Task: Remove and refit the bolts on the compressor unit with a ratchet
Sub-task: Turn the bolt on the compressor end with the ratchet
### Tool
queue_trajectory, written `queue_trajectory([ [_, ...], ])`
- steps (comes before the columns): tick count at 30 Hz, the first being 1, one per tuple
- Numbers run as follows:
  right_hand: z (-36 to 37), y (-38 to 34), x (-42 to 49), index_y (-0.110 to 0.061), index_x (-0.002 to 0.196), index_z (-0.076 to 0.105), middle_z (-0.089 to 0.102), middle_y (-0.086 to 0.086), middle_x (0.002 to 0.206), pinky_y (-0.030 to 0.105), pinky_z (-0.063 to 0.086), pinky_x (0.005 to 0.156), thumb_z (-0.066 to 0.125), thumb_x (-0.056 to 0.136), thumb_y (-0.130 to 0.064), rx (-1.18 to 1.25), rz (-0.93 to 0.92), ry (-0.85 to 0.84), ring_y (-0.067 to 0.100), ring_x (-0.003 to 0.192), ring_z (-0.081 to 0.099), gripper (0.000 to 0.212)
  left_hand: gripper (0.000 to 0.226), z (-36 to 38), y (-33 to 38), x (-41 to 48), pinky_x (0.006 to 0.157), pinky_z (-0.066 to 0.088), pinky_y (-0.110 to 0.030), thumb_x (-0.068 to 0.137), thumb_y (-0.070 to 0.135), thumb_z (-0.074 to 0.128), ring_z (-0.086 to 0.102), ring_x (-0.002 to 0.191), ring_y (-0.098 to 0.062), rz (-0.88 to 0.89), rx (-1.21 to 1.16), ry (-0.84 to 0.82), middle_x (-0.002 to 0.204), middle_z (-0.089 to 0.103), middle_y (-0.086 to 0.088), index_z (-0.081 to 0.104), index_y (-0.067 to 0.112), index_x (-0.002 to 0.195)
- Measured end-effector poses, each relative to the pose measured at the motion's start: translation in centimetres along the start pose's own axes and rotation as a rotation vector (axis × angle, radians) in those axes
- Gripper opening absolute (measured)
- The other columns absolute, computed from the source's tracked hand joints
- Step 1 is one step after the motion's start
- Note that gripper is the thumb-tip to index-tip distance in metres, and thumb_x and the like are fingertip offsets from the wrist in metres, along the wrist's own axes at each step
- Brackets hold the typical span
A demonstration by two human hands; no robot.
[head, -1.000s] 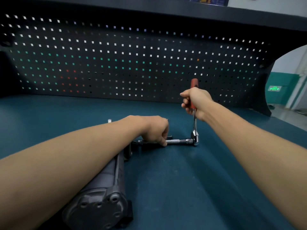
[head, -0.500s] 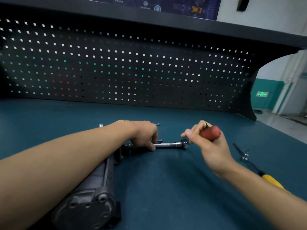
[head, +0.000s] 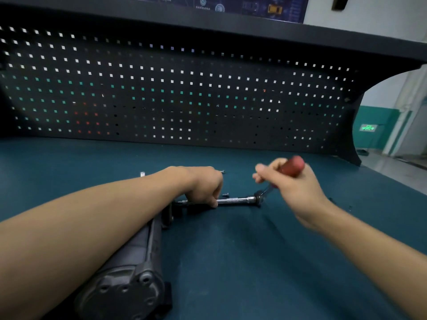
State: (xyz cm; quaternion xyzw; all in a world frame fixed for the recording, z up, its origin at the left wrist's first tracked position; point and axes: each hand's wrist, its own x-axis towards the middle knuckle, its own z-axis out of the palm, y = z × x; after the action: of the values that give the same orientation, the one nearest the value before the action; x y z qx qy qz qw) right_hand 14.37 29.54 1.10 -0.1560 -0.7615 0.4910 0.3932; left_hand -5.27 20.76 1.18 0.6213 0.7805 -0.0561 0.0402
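The compressor (head: 129, 262) lies lengthwise on the blue surface (head: 254, 262), its bolted end cap nearest the camera, with the left forearm stretched over its body. At the compressor's far end the left hand (head: 204, 187) is down with its fingers (head: 213, 202) curled onto the extension (head: 235, 200), which runs out sideways to the compressor's right. Further right of the compressor, the right hand (head: 298, 192) is wrapped round the red handle of the ratchet (head: 292, 167). It's blurred, the handle tilted up and away from the compressor and the head sitting on the extension's outer tip. A loose bolt (head: 225, 194) lies just past the compressor's far end. A small upright metal piece (head: 142, 174) stands beyond the compressor, to its left.
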Motion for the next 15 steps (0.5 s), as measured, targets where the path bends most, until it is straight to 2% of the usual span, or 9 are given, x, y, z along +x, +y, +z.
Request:
queue_trajectory([
  [3,1.6,-0.8,5.1,-0.02,0.058,0.059,0.065,-0.002,0.056,0.025,0.044,0.066,0.073,0.089,-0.018,0.109,0.096,0.12,0.019,0.066,0.071,0.034,0.018,0.0,0.1,0.1,0.072,0.048,-0.029,0.089,0.036,0.074,0.056,0.08,-0.021,-0.005,0.02,0.009,0.08,0.061,0.004,0.065,0.019,0.087],
  [6,3.3,-0.3,9.5,-0.018,0.073,0.057,0.058,-0.006,0.05,0.025,0.042,0.052,0.068,0.091,-0.026,0.172,0.191,0.184,0.012,0.051,0.065,0.023,0.026,-0.2,0.1,0.1,0.07,0.045,-0.028,0.089,0.035,0.073,0.057,0.083,-0.023,-0.001,0.0,0.001,0.09,0.067,-0.003,0.07,0.011,0.097],
  [8,4.0,0.8,11.8,-0.019,0.079,0.055,0.055,-0.005,0.054,0.023,0.04,0.047,0.067,0.093,-0.032,0.16,0.253,0.191,0.011,0.047,0.064,0.022,0.028,-0.3,0.1,0.1,0.07,0.044,-0.027,0.089,0.035,0.073,0.058,0.085,-0.023,0.001,-0.01,0.003,0.097,0.07,-0.005,0.071,0.01,0.101],
  [12,5.1,2.8,15.0,-0.015,0.103,0.056,0.055,-0.001,0.074,0.018,0.038,0.041,0.067,0.093,-0.034,0.116,0.385,0.189,0.01,0.041,0.06,0.024,0.026,-0.2,-0.1,0.3,0.069,0.043,-0.026,0.088,0.034,0.076,0.059,0.085,-0.023,0.003,-0.029,0.012,0.095,0.07,-0.003,0.072,0.012,0.1],
  [15,5.4,3.9,15.9,-0.012,0.107,0.057,0.056,0.0,0.075,0.019,0.039,0.041,0.068,0.092,-0.032,0.082,0.435,0.215,0.011,0.046,0.057,0.028,0.023,-0.2,-0.1,0.3,0.068,0.043,-0.025,0.088,0.033,0.076,0.058,0.084,-0.022,0.002,-0.034,0.016,0.094,0.07,-0.003,0.07,0.013,0.096],
])
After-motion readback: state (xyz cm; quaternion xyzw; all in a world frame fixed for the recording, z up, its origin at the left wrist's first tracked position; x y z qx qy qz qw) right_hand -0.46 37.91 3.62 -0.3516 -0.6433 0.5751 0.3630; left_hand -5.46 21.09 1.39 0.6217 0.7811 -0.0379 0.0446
